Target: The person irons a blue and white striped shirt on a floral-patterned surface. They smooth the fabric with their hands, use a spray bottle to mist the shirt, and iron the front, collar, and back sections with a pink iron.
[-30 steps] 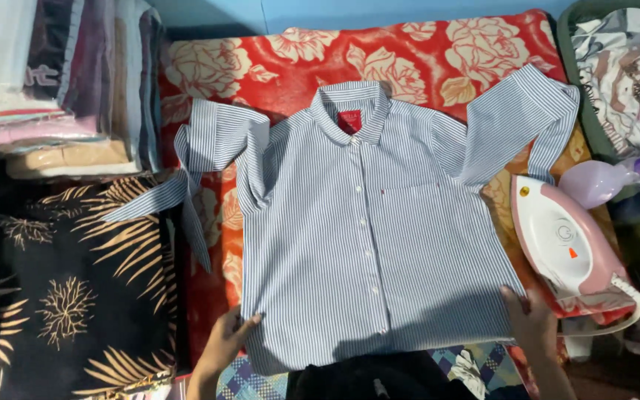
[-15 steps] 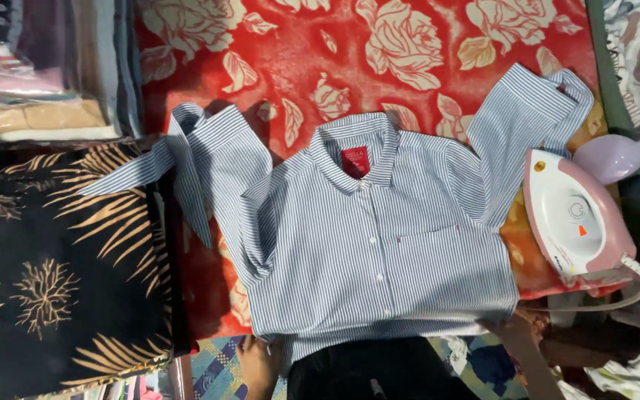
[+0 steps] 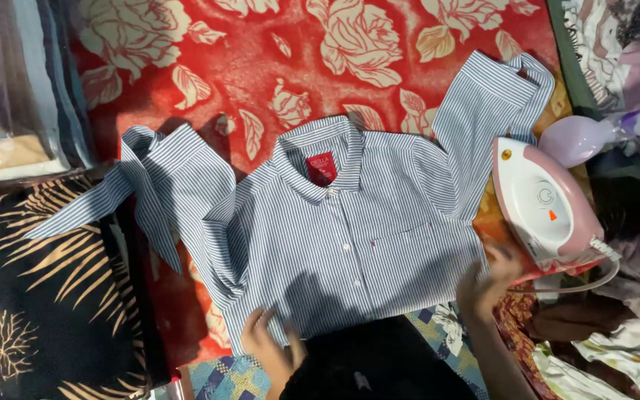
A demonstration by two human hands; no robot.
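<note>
A blue-and-white striped shirt (image 3: pixel 350 237) lies front up on a red blanket with cream roses (image 3: pixel 261 67), collar away from me, both sleeves spread outward. My left hand (image 3: pixel 268 348) grips the shirt's bottom hem at the left. My right hand (image 3: pixel 487 278) holds the hem at the right, close beside the iron. A dark garment (image 3: pixel 375 367) lies at the bottom edge between my hands, covering the shirt's lower part.
A pink-and-white electric iron (image 3: pixel 546 211) rests on its side right of the shirt, its cord trailing down. A lilac spray bottle (image 3: pixel 594 133) lies behind it. Black fabric with gold leaves (image 3: pixel 38 311) lies at the left; folded clothes (image 3: pixel 16 89) are stacked at top left.
The shirt has been drawn toward me over the blanket, so more of the red blanket shows beyond the collar. Both hands stay at the hem.
</note>
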